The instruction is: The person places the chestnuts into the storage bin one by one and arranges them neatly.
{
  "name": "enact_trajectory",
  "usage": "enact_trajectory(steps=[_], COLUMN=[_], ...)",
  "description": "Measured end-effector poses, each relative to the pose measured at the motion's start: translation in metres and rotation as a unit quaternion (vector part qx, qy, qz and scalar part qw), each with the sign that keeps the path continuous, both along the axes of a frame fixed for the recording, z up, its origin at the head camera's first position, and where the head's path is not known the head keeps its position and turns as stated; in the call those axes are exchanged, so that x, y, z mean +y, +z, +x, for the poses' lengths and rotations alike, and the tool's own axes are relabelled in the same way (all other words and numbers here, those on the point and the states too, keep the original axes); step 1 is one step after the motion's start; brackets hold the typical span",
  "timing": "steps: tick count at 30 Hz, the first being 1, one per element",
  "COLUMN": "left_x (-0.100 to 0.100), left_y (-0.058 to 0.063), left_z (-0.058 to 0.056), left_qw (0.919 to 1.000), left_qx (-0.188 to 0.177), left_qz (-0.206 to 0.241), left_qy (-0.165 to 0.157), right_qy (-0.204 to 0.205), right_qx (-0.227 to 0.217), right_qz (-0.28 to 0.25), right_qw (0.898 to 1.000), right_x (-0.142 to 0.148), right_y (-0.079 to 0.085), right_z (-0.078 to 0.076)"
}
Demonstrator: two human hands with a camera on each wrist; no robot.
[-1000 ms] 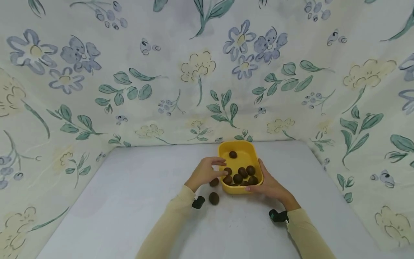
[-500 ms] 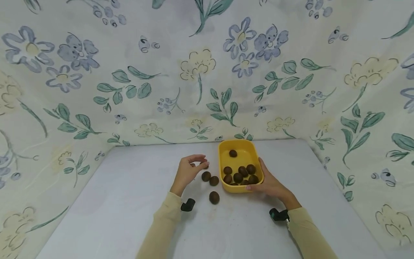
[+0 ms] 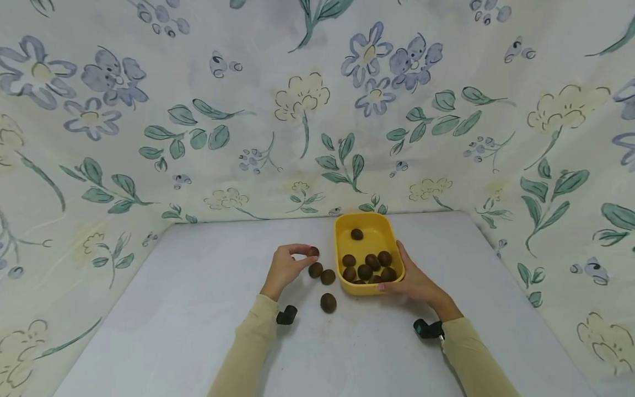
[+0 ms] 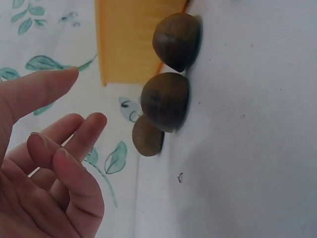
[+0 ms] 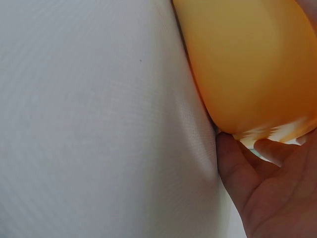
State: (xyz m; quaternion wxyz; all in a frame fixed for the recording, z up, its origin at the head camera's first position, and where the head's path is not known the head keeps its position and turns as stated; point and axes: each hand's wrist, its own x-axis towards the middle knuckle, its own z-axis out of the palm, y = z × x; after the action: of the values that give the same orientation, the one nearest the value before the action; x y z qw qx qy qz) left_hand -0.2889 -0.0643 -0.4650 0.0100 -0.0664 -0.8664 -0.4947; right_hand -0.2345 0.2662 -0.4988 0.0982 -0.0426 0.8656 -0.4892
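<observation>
Near the loose chestnuts on the table, my left hand (image 3: 285, 268) is held with thumb and forefinger apart. A chestnut (image 3: 313, 251) lies by its fingertips in the head view; the left wrist view shows nothing between the fingers (image 4: 57, 89). Closer to me are two more chestnuts side by side, one (image 3: 315, 270) left of the other (image 3: 328, 277). My right hand (image 3: 414, 281) grips the yellow box (image 3: 362, 290) at its near right corner, thumb over the front rim. In the right wrist view, its fingers touch the box wall (image 5: 247, 64).
Several chestnuts (image 3: 365, 272) are gathered at the near end inside the box, with a single chestnut (image 3: 357, 234) toward its far end. Another loose chestnut (image 3: 328, 302) lies nearer me on the white table (image 3: 198, 309). Flowered cloth (image 3: 278, 138) rises behind the table.
My left hand has moved left from over the box to the loose chestnuts, uncovering those near the box's left wall. My right hand has stayed on the box.
</observation>
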Motion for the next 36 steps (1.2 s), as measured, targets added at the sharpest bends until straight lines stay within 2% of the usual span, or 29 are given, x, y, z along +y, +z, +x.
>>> enact_trajectory(steps=[4,10,13,21,31,36], left_x=[0.0,0.0,0.001,0.007,0.012,0.014], left_y=[-0.003,-0.007,-0.009,-0.012,-0.014,-0.016], left_z=[0.0,0.001,0.002,0.004,0.007,0.007], left_qw=[0.9995,0.9958,0.9937,0.985,0.9733,0.9681], left_qx=[-0.012,-0.06,-0.068,-0.023,0.027,0.037], left_qz=[-0.029,-0.069,-0.089,-0.166,-0.226,-0.247], left_qy=[-0.001,0.0,-0.006,-0.042,-0.026,-0.018], right_qy=[0.002,-0.005,-0.005,-0.006,-0.005,-0.009], right_qx=[0.004,-0.007,-0.006,0.003,0.008,0.004], right_qz=[-0.008,-0.005,-0.002,-0.001,0.003,0.006], right_qw=[1.0,1.0,1.0,1.0,1.0,1.0], right_x=[0.0,-0.003,-0.003,-0.002,-0.001,-0.001], right_y=[0.001,0.001,0.0,-0.001,-0.002,-0.002], right_z=[0.001,0.002,0.002,0.0,0.0,0.0])
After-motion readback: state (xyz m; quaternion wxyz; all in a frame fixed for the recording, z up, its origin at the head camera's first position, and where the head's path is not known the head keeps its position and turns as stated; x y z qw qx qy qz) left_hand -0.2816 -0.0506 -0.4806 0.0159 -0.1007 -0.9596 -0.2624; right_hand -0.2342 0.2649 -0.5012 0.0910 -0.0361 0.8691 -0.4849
